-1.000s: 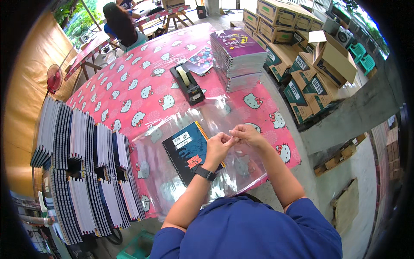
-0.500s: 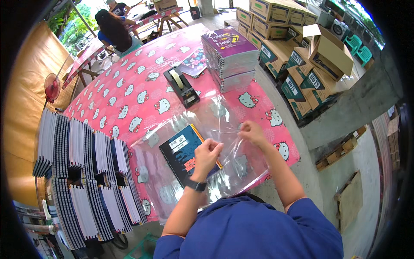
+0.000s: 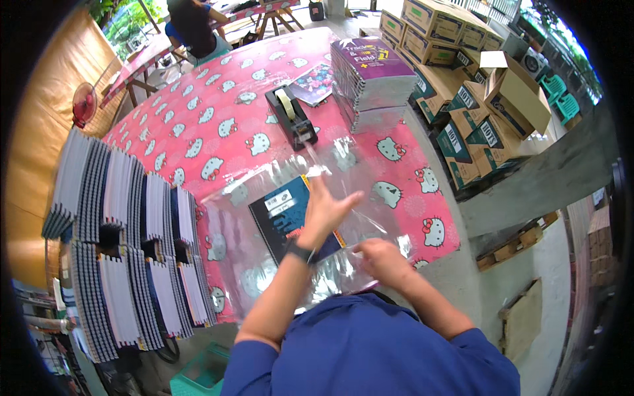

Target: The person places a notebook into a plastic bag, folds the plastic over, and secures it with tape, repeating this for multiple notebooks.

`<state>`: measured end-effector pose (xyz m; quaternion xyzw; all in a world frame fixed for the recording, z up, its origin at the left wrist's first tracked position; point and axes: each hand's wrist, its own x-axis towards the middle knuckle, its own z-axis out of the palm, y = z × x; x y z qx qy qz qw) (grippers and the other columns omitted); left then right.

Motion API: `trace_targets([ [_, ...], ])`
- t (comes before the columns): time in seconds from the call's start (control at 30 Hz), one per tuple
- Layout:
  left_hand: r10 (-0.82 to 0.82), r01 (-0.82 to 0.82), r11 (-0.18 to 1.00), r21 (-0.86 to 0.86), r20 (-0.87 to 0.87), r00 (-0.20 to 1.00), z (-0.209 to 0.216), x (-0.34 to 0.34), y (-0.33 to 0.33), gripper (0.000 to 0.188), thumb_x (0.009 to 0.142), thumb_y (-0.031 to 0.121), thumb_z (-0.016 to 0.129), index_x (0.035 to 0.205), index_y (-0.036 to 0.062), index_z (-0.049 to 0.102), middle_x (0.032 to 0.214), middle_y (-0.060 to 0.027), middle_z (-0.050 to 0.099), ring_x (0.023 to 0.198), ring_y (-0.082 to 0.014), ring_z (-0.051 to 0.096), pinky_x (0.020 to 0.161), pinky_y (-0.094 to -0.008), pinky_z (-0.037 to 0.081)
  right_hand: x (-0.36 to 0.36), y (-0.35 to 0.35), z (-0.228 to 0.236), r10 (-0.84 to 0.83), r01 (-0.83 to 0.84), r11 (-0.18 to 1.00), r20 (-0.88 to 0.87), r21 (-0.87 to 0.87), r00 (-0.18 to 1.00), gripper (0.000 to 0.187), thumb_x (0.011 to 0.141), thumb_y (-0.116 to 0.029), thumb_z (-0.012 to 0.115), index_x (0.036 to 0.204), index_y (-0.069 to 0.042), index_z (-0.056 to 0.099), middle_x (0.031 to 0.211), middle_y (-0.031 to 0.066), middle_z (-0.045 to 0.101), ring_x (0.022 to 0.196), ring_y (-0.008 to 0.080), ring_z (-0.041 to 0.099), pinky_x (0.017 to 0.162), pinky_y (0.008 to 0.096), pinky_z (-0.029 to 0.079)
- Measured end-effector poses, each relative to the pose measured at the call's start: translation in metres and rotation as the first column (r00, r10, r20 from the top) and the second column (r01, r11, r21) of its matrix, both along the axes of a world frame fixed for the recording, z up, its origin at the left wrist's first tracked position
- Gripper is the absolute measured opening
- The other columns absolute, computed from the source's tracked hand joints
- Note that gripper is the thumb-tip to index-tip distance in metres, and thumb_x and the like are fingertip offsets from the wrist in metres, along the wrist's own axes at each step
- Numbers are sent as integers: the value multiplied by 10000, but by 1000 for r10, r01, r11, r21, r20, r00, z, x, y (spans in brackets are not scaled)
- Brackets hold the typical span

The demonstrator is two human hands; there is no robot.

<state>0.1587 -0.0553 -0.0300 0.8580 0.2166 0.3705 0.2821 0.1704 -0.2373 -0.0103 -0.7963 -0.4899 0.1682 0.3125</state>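
Table w/ pink cat-print cloth carried everything. Clear plastic sheets lay spread at the near edge, prob. so the dark book could sit flat on top. Left hand hovered over the book, fingers spread, gripping nothing. Right hand, apart from it, pinched the plastic's edge. Tape dispenser stood just beyond.

Counts: two hands, left hand and right hand. One dark notebook under the left hand, on one clear plastic sheet under both. One black tape dispenser beyond the left hand. One stack of purple-covered books further out, right of the dispenser. One loose patterned book beside it. One other person at the far end. One red fan far left. Striped notebook stacks left of the hands: too many to count. Cardboard boxes off to the right: several, exact number unclear.
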Motion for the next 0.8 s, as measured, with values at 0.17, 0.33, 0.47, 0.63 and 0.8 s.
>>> trace_targets([
  [0.17, -10, -21, 988, -152, -201, 980, 3, 19, 53, 748, 674, 120, 663, 1304, -42, 293, 653, -169, 587, 579, -309, 570, 588, -403, 458, -57, 28, 7, 283, -292, 955, 140, 52, 949, 122, 706, -36, 526, 822, -32, 562, 835, 113, 530, 821, 278, 568, 706, 355, 500],
  [0.33, 402, -406, 879, -248, -71, 913, -14, -90, 116, 782, 735, 201, 653, 1355, -29, 235, 1093, -239, 540, 975, -302, 535, 812, -414, 409, -65, 26, -4, 478, -476, 878, 125, -47, 870, 117, 736, -73, 516, 828, -23, 568, 881, 106, 528, 881, 260, 558, 708, 344, 509],
  [0.47, 369, -471, 847, -246, -365, 855, -19, -107, 36, 1178, 568, 456, 803, 1392, 3, 92, 1403, -292, 156, 1308, -411, 179, 1064, -429, 205, -61, 30, -20, 600, -585, 788, 26, -194, 799, 135, 763, -102, 505, 851, -30, 577, 873, 104, 539, 914, 264, 557, 722, 351, 511],
  [0.63, 312, -462, 803, -376, -396, 864, -28, -119, 27, 1295, 474, 465, 844, 1382, -30, 63, 1369, -301, 247, 1267, -391, 299, 1024, -408, 299, -22, 57, -21, 423, -357, 885, -195, 299, 885, 254, 778, -175, 631, 991, -40, 602, 979, 146, 602, 959, 290, 563, 857, 361, 433],
  [0.8, 306, -444, 803, -397, -365, 879, -44, -121, 30, 1297, 463, 452, 858, 1349, -95, 85, 1187, -293, 489, 1070, -373, 530, 890, -370, 438, 27, 93, -90, -181, 295, 949, -574, 112, 799, 262, 783, -151, 625, 995, 1, 602, 964, 180, 608, 858, 278, 597, 796, 345, 461],
])
